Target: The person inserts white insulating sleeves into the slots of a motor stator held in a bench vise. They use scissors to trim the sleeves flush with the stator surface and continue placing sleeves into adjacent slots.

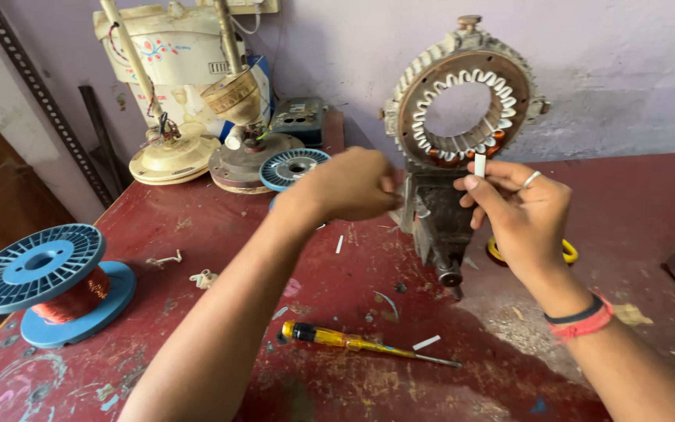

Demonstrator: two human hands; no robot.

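A round motor stator [462,94] with white slot paper and some copper winding stands upright, clamped in a dark bench vise [441,219] on a red table [197,227]. My right hand [521,211] pinches a small white paper strip [480,164] just under the stator's lower rim. Closed into a loose fist, my left hand [349,184] rests against the left side of the vise below the stator; what it grips is hidden.
A blue spool of copper wire [56,285] lies at the left. A yellow-handled screwdriver [353,341] lies near the front. Fan motor parts [236,117] and another blue spool [294,166] stand at the back. A yellow tape roll [568,252] sits behind my right hand.
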